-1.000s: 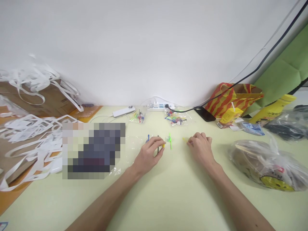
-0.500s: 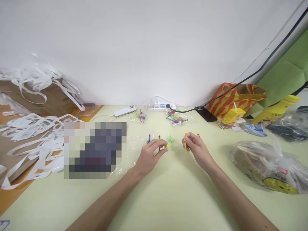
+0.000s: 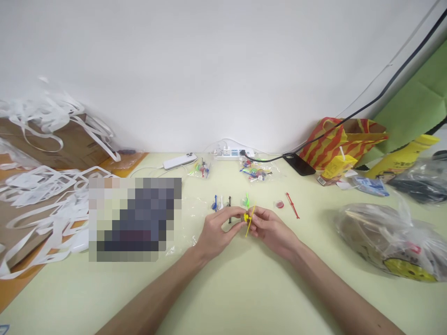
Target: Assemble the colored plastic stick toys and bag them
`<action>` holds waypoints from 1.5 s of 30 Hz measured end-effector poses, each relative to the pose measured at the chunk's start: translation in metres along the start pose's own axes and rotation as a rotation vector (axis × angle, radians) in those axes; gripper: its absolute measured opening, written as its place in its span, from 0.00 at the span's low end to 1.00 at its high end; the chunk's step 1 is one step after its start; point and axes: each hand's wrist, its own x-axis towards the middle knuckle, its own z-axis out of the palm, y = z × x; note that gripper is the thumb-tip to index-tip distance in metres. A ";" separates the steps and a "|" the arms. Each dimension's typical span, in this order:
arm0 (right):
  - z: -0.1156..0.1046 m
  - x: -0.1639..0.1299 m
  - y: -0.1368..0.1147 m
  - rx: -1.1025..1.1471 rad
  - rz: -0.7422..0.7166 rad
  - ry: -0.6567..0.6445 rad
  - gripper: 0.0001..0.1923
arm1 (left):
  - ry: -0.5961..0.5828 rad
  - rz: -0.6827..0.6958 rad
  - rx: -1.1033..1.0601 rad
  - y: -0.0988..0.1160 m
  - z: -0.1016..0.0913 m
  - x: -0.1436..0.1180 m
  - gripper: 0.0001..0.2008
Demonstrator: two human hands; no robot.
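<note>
My left hand (image 3: pixel 217 232) pinches a small yellow plastic piece (image 3: pixel 246 217) between thumb and fingers. Against it, my right hand (image 3: pixel 275 229) holds a thin yellow plastic stick (image 3: pixel 249 228), tilted, its shape partly covered by fingertips. The two yellow parts touch or nearly touch; I cannot tell whether they are joined. Behind my left hand lie a blue arrow (image 3: pixel 215 202), a white piece (image 3: pixel 221 202) and a black arrow (image 3: pixel 229 203). A green one (image 3: pixel 247 199) is just beyond my fingers. Right of them are a small red round piece (image 3: pixel 280 204) and a red double-ended arrow (image 3: pixel 292 205).
Clear bags of colourful parts (image 3: pixel 256 171) lie before a power strip (image 3: pixel 232 154). A white phone (image 3: pixel 179 161) and black phone (image 3: pixel 299 165) flank them. A plastic-wrapped bundle (image 3: pixel 387 242) is right; white straps (image 3: pixel 45 195) and a blurred-out patch (image 3: pixel 139 218) are left.
My right hand has moved left with the yellow stick, bringing it to the yellow piece in my left hand. The red arrow and red round piece are now uncovered.
</note>
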 end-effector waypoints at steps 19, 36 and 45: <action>0.007 -0.002 0.019 0.249 0.147 -0.035 0.20 | 0.042 0.079 -0.045 0.001 0.002 -0.002 0.10; 0.004 0.000 -0.001 -0.456 -0.297 0.118 0.16 | 0.018 0.046 0.083 -0.004 0.003 0.000 0.14; -0.044 0.012 -0.010 -1.380 -0.412 0.537 0.09 | 0.043 0.010 0.126 -0.006 -0.001 0.002 0.15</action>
